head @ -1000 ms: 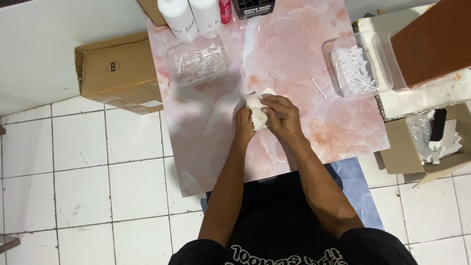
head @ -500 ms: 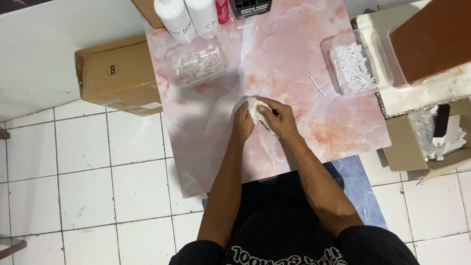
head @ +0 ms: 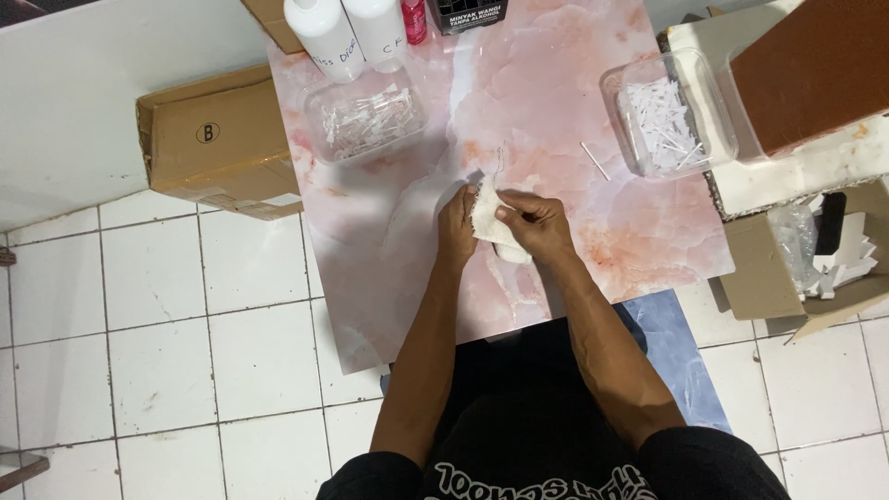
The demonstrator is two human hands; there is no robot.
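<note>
Grip: both hands pinch a crumpled white cloth (head: 491,222) — left hand (head: 457,227) closed on its left side, right hand (head: 537,227) fingers curled over its right.
Cloth position: middle of the pink marble tabletop (head: 556,83), towards the near edge.
Far-left corner: clear tub (head: 363,120), white bottles (head: 324,37).
Right edge: second clear tub (head: 667,125); loose white stick (head: 594,160) beside it.

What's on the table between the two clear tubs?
In the head view, mostly bare pink tabletop between left tub and right tub, plus one thin white stick.

Crumpled white cloth (head: 488,218), held between both hands above pink marble tabletop
</note>
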